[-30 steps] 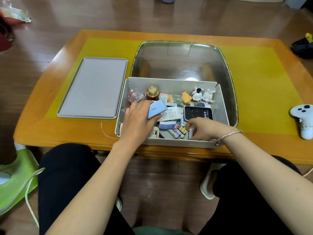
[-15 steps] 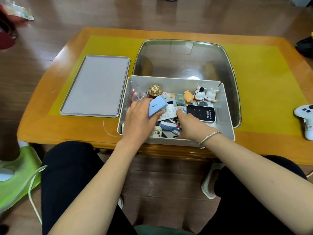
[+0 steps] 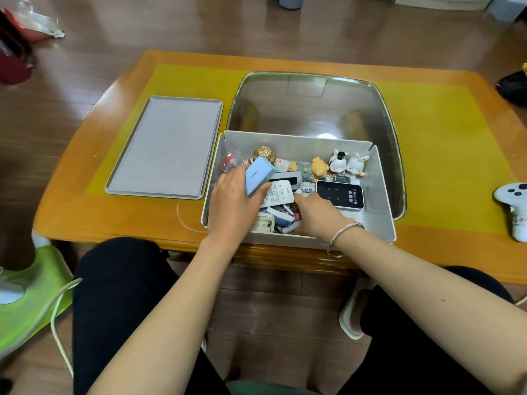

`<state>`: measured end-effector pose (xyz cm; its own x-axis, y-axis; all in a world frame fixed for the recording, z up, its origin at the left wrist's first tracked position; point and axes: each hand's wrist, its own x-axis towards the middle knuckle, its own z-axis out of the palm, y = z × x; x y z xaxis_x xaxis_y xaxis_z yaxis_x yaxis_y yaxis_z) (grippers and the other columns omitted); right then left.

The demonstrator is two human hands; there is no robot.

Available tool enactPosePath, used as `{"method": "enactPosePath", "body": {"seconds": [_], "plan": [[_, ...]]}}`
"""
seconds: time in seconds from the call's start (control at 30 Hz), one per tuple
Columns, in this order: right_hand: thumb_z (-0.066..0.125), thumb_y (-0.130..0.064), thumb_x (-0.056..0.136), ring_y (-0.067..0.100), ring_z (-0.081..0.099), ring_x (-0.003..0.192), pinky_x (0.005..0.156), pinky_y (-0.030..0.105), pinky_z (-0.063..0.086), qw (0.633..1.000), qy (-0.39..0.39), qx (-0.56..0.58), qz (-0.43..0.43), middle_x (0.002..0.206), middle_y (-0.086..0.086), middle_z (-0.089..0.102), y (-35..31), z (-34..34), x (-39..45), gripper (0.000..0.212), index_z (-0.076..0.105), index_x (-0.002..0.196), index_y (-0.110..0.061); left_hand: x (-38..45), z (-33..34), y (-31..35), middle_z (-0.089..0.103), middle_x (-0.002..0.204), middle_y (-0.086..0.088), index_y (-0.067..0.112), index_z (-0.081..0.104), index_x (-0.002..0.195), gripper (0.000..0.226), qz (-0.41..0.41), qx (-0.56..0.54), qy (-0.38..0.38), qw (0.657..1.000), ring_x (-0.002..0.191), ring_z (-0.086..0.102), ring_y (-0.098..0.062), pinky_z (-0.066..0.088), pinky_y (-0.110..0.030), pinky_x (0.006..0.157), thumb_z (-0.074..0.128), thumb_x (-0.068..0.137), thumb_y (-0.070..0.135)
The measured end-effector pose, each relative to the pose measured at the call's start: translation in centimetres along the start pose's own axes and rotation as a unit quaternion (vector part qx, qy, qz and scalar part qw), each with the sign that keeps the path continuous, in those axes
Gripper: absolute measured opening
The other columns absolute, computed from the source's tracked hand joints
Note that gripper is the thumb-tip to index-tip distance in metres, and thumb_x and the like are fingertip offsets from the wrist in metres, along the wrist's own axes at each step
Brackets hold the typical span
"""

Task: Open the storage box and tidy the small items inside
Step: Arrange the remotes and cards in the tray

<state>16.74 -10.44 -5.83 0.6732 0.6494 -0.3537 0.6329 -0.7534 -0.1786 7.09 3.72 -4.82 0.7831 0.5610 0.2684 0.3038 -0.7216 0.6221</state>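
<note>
Pale-blue and rigid, the small box gripped at its lower end by the left hand at centre frame, inside the open storage box, is judged light and slick, while the right hand is curled over loose items, its hold indiscernible.
</note>
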Motion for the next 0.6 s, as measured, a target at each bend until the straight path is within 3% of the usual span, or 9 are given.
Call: {"method": "enactPosePath", "body": {"seconds": [0.27, 0.4, 0.5, 0.6], "plan": [[0.070, -0.038, 0.078, 0.031, 0.053, 0.104, 0.082, 0.036, 0.045, 0.999, -0.011, 0.030, -0.038, 0.115, 0.013, 0.058, 0.4, -0.2, 0.3, 0.056, 0.048, 0.125, -0.018, 0.1, 0.1, -0.1, 0.061, 0.118, -0.006, 0.014, 0.051, 0.126, 0.053, -0.011, -0.012, 0.011, 1.000, 0.106, 0.054, -0.019, 0.038, -0.019, 0.071, 0.066, 0.085, 0.044], [0.074, -0.030, 0.073, 0.027, 0.058, 0.099, 0.080, 0.033, 0.049, 0.998, 0.003, 0.043, -0.051, 0.107, 0.007, 0.065, 0.3, -0.5, 0.2, 0.047, 0.057, 0.115, -0.018, 0.2, 0.0, -0.2, 0.062, 0.116, -0.004, 0.015, 0.052, 0.123, 0.050, -0.013, -0.021, 0.016, 1.000, 0.104, 0.054, -0.017, 0.039, -0.020, 0.071, 0.066, 0.085, 0.043], [0.073, -0.016, 0.069, 0.027, 0.060, 0.092, 0.075, 0.029, 0.047, 0.998, 0.017, 0.039, -0.052, 0.098, 0.007, 0.065, 0.4, -1.0, 0.0, 0.035, 0.064, 0.103, -0.015, 0.2, 0.0, -0.2, 0.061, 0.117, -0.004, 0.015, 0.050, 0.125, 0.051, -0.019, -0.031, 0.016, 0.999, 0.105, 0.054, -0.017, 0.044, -0.022, 0.072, 0.066, 0.085, 0.043], [0.071, -0.014, 0.074, 0.026, 0.063, 0.082, 0.074, 0.031, 0.051, 0.996, 0.051, 0.050, -0.056, 0.083, 0.005, 0.065, 0.3, -1.5, -0.2, 0.012, 0.065, 0.084, -0.012, 0.2, -0.1, -0.2, 0.060, 0.120, -0.003, 0.016, 0.048, 0.128, 0.054, -0.031, -0.037, 0.012, 0.999, 0.108, 0.054, -0.016, 0.049, -0.023, 0.072, 0.065, 0.086, 0.044]]}}
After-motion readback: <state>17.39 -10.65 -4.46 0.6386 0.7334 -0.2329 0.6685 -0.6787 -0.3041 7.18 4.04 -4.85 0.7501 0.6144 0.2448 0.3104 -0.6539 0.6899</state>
